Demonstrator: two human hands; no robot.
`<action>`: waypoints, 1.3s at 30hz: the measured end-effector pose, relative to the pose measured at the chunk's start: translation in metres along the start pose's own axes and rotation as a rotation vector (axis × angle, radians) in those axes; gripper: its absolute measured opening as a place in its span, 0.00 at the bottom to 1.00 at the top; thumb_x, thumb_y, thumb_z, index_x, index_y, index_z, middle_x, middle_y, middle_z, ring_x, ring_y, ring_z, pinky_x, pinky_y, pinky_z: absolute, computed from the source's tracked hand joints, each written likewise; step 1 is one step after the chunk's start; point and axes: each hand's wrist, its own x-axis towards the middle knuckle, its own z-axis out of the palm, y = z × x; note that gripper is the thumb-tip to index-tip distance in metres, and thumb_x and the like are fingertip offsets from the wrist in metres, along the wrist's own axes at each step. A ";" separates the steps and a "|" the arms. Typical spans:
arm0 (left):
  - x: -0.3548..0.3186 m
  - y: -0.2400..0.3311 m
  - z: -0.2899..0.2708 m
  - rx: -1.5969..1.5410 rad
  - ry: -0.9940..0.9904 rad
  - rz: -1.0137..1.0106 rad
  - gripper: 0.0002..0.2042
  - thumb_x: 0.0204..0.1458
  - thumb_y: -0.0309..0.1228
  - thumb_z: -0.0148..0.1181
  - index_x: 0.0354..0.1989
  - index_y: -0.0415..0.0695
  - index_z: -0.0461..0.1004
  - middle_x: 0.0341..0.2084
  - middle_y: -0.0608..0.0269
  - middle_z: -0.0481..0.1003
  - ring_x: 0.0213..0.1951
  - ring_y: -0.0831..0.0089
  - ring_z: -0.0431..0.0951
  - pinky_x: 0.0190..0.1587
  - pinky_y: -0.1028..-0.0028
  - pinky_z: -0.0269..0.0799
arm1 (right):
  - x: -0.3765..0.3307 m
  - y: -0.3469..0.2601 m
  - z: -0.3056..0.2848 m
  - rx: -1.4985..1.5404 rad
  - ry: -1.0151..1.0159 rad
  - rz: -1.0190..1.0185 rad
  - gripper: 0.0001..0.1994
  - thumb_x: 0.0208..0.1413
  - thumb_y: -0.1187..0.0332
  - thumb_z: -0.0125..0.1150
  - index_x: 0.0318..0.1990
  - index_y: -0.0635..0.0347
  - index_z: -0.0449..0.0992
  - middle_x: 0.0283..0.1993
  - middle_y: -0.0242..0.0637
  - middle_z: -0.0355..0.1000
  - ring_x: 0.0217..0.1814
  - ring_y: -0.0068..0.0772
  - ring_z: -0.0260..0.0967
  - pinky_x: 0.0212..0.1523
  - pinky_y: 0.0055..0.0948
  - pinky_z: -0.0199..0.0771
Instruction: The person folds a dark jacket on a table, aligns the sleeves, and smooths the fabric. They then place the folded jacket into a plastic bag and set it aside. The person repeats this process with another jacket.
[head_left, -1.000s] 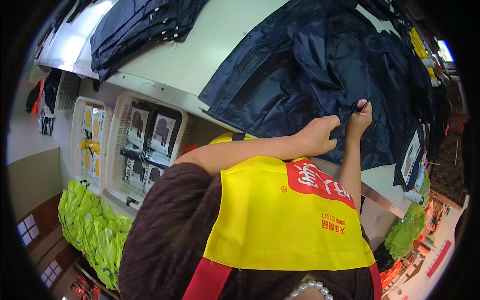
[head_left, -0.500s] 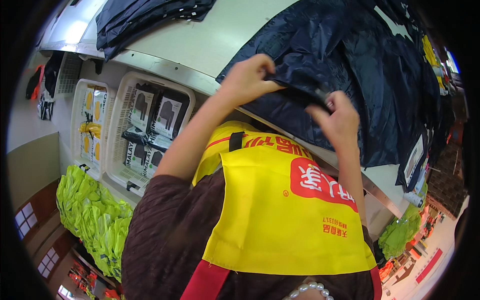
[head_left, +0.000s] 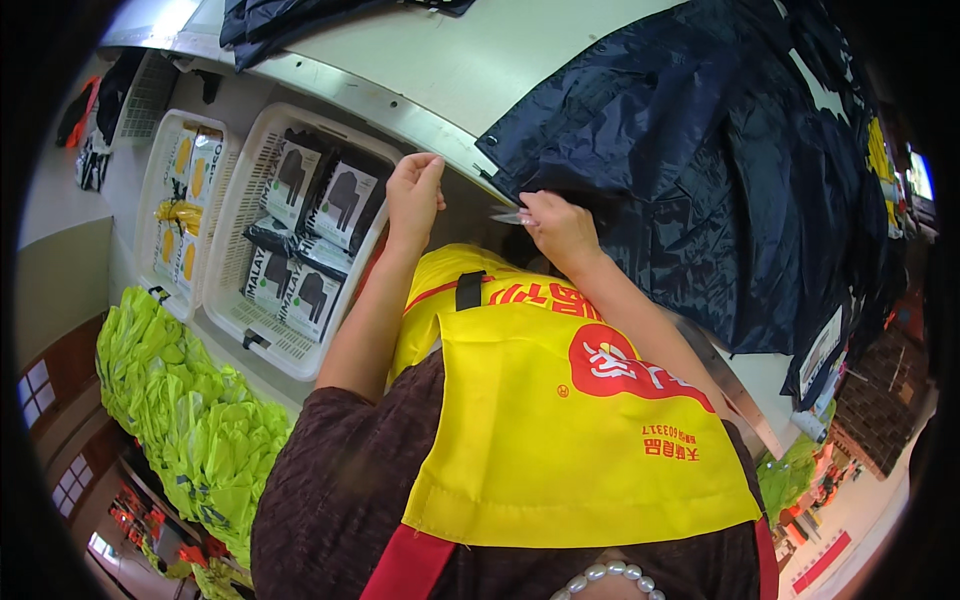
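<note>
A dark navy rainwear-like garment [head_left: 690, 190] lies spread on the pale worktable, its near corner by the table edge. My right hand [head_left: 562, 228] is closed on small metal thread snips [head_left: 510, 216], whose blades point left, just off the garment's corner. My left hand [head_left: 416, 198] is raised beyond the table's edge, left of the snips and apart from the garment. Its fingers are curled together in a pinch; anything between them is too small to make out.
Another dark garment [head_left: 290, 22] lies at the table's far left. Below the metal table edge [head_left: 385, 101] stand a white basket [head_left: 225, 270] of packaged suits and a narrower white basket [head_left: 148, 235] of yellow-printed packs. Lime-yellow garments [head_left: 190, 410] are heaped at the lower left.
Both hands have left the garment fabric they were handling. My left hand has moved left and down past the table edge; my right has moved left, and the snips now show clearly.
</note>
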 end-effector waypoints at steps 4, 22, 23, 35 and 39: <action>-0.007 -0.003 0.003 0.020 -0.045 -0.026 0.07 0.55 0.31 0.56 0.37 0.40 0.71 0.18 0.72 0.66 0.17 0.86 0.65 0.19 0.84 0.62 | 0.000 -0.001 0.000 -0.006 0.031 -0.028 0.05 0.48 0.67 0.61 0.30 0.53 0.71 0.29 0.36 0.70 0.28 0.41 0.71 0.25 0.34 0.73; -0.006 0.016 0.030 -0.016 -0.251 -0.033 0.09 0.54 0.32 0.56 0.39 0.39 0.72 0.26 0.67 0.72 0.26 0.82 0.72 0.25 0.82 0.69 | 0.025 0.008 -0.074 1.206 0.169 0.771 0.06 0.56 0.68 0.57 0.39 0.57 0.72 0.37 0.22 0.68 0.41 0.15 0.62 0.48 0.17 0.60; -0.005 0.020 0.036 0.001 -0.287 0.000 0.10 0.54 0.32 0.56 0.39 0.38 0.72 0.26 0.66 0.73 0.27 0.81 0.73 0.25 0.82 0.70 | 0.024 0.009 -0.075 1.211 0.178 0.764 0.05 0.56 0.68 0.57 0.38 0.57 0.72 0.36 0.23 0.68 0.40 0.15 0.62 0.47 0.17 0.61; -0.019 0.061 0.085 -0.094 -0.498 -0.185 0.22 0.53 0.36 0.58 0.54 0.39 0.65 0.39 0.59 0.73 0.39 0.73 0.76 0.33 0.75 0.76 | 0.023 0.005 -0.074 1.289 0.184 0.791 0.04 0.55 0.68 0.58 0.36 0.57 0.73 0.34 0.24 0.68 0.37 0.15 0.62 0.44 0.16 0.61; -0.025 0.063 0.093 -0.021 -0.551 -0.222 0.31 0.49 0.41 0.62 0.58 0.36 0.60 0.43 0.57 0.72 0.41 0.74 0.73 0.31 0.79 0.74 | 0.022 0.001 -0.067 1.222 0.217 0.757 0.06 0.56 0.67 0.57 0.36 0.60 0.74 0.34 0.27 0.69 0.37 0.17 0.63 0.43 0.17 0.63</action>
